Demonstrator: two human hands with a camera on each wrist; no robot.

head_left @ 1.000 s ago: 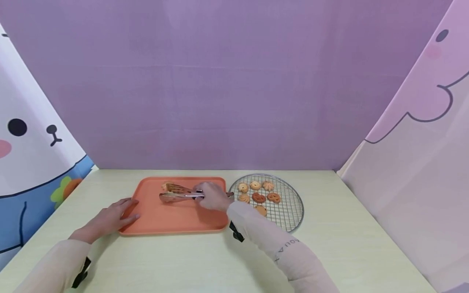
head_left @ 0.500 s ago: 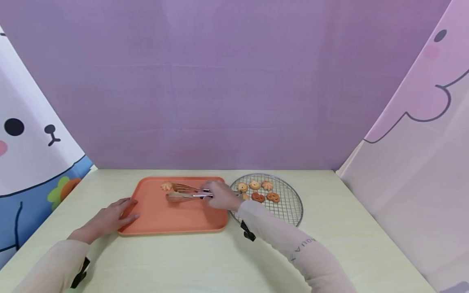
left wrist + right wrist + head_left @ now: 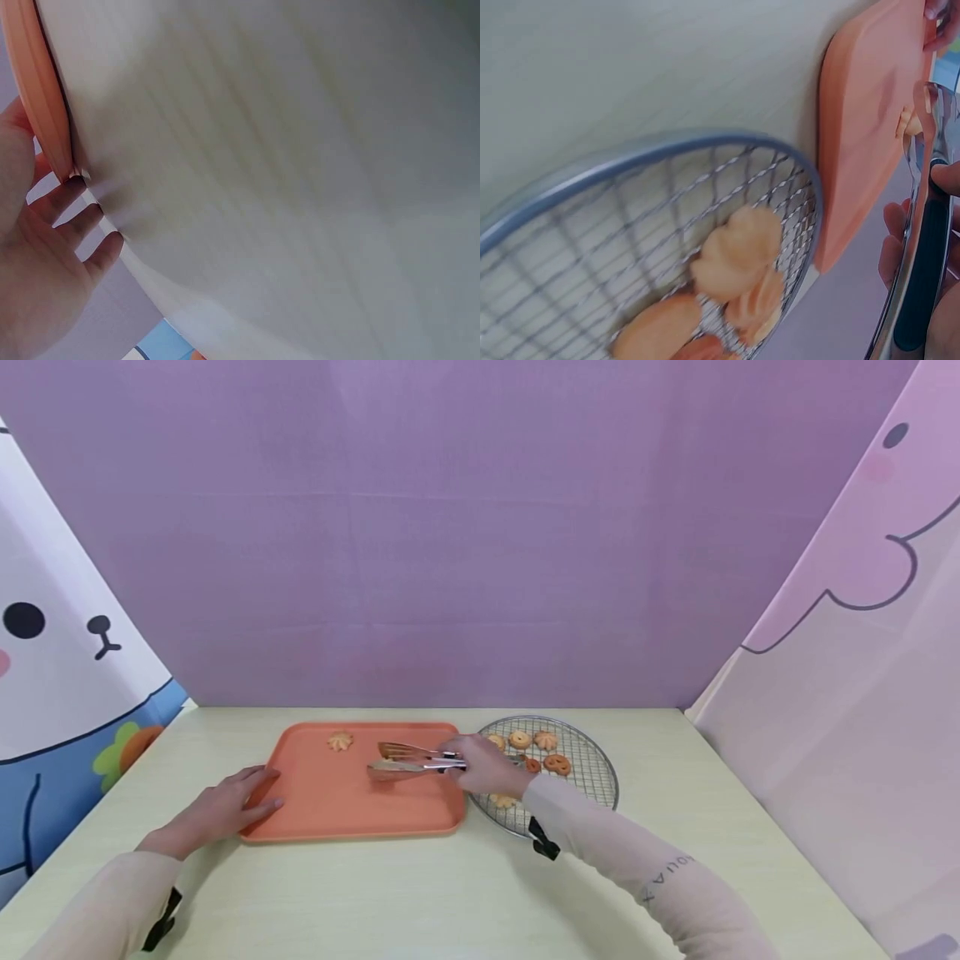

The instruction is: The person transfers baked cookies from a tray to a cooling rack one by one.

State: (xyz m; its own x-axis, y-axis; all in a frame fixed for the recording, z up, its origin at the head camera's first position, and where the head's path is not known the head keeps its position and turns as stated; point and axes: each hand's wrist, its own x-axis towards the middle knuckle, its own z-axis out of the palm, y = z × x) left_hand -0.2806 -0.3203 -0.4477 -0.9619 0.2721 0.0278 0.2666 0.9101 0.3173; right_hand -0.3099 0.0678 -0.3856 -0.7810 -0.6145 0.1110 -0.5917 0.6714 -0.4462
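Observation:
My left hand [image 3: 217, 810] rests at the left edge of an orange tray [image 3: 337, 814], thumb by the near corner. In the left wrist view its fingers are extended, tips at the tabletop. My right hand [image 3: 483, 764] grips metal tongs [image 3: 393, 768] by their dark handle [image 3: 922, 270], over the tray's right half. The tong arms stand apart, pointing left, with no cookie between their tips in the head view. One flower-shaped cookie [image 3: 340, 741] lies near the tray's back left, apart from the tongs.
Right of the tray is a round wire rack [image 3: 617, 785] holding several cookies, among them a pretzel-shaped one [image 3: 557, 765] and a flower-shaped one [image 3: 546, 740]. My right hand and sleeve partly hide them. A purple backdrop [image 3: 480, 568] rises behind the table [image 3: 375, 893].
The tongs let go of the flower-shaped cookie, which stays on the tray. My right hand has drawn the tongs rightward towards the rack. The left hand stays at the tray's edge.

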